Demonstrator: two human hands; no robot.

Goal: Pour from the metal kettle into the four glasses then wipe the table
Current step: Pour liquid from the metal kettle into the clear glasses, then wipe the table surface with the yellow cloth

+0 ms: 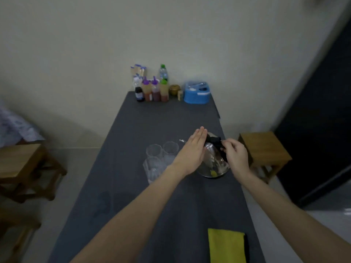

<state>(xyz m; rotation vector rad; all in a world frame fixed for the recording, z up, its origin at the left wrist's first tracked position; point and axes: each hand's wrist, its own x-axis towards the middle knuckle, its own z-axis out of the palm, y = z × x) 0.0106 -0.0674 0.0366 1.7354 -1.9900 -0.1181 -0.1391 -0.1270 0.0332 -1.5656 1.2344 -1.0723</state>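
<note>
Two bare hands meet at a metal kettle on the dark bench.

The right hand (pixel 235 156) pinches the black handle (pixel 218 144) of the metal kettle (pixel 212 164); the left hand (pixel 191 152) lies flat, fingers straight, against the kettle's side just left of that grip. Further left stand clear glasses (pixel 157 160) in a cluster. A yellow cloth (pixel 226 245) lies nearer the person on the bench (pixel 152 122); bottles (pixel 153 90) and a blue container (pixel 196 93) stand beyond.
</note>
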